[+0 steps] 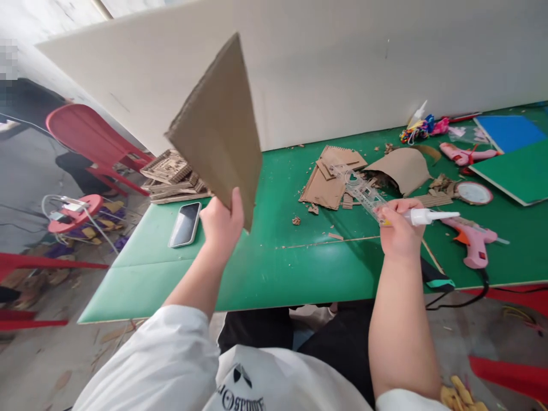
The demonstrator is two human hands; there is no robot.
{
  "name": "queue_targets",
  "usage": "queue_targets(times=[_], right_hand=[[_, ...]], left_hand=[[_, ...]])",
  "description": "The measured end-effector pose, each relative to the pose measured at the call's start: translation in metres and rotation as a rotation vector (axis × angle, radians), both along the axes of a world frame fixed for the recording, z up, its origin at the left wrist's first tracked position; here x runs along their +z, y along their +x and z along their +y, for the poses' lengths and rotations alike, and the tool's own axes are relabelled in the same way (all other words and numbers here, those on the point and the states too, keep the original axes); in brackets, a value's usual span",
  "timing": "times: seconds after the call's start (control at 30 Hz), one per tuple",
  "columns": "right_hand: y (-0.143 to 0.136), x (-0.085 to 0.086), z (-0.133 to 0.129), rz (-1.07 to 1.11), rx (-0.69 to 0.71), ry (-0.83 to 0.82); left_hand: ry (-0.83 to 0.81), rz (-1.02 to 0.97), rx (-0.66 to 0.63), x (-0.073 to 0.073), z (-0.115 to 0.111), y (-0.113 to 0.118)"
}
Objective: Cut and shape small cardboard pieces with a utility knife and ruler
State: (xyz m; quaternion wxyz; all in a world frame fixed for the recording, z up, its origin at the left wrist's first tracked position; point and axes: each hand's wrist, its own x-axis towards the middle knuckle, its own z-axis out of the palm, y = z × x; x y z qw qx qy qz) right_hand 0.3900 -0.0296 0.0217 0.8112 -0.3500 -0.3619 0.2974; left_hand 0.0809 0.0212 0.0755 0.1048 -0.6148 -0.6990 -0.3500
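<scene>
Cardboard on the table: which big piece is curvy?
The curved piece just beyond the right hand: it arches up, while the large piece left of it lies flatter.

At the left of the table (295, 279), a phone (185, 224) is placed before stacked cardboard pieces (169, 174). Above the table, a cardboard sheet (218, 131) is held in the left grip (221, 220), a ruler (363, 191) and glue bottle (422, 217) in the right grip (400, 231). Cardboard scraps (319, 193) are spread behind the ruler. A glue gun (474, 242) is laid at the right, before overlapping boards (516, 174).
</scene>
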Motion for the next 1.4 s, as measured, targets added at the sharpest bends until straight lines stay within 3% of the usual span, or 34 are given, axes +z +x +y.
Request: queue_targets(times=[0.13, 0.27, 0.4, 0.53, 0.7, 0.83, 0.97, 1.1, 1.23, 1.3, 1.4], right_hand=[[-0.004, -0.001, 0.004, 0.03, 0.003, -0.024], [-0.006, -0.002, 0.004, 0.029, -0.004, -0.055], [-0.006, -0.002, 0.001, 0.033, 0.004, -0.052], [-0.004, -0.002, -0.002, 0.018, 0.006, -0.048], [0.0, -0.001, -0.005, 0.034, -0.015, -0.06], [0.003, 0.001, -0.007, 0.053, -0.021, -0.047], [0.004, 0.003, -0.01, 0.023, -0.023, -0.066], [0.003, 0.0, -0.009, -0.033, 0.025, -0.069], [-0.009, -0.01, -0.008, -0.15, 0.103, -0.137], [-0.024, -0.015, -0.011, -0.291, 0.136, -0.19], [-0.057, -0.021, -0.019, -0.673, 0.185, -0.291]], left_hand=[[-0.065, 0.163, 0.114, -0.003, -0.033, -0.047], [-0.123, 0.211, 0.059, -0.018, -0.067, -0.054], [-0.074, 0.222, -0.091, -0.025, -0.086, -0.028], [-0.028, 0.093, -0.19, -0.023, -0.088, 0.01], [-0.092, -0.15, -0.207, -0.026, -0.087, 0.056], [-0.096, -0.316, -0.19, -0.03, -0.084, 0.072], [0.034, -0.405, -0.065, -0.026, -0.074, 0.057], [0.213, -0.398, 0.027, -0.023, -0.06, 0.023], [0.29, -0.354, 0.055, -0.025, -0.05, -0.009], [0.288, -0.343, 0.078, -0.027, -0.045, -0.02], [0.281, -0.338, 0.097, -0.028, -0.037, -0.031]])
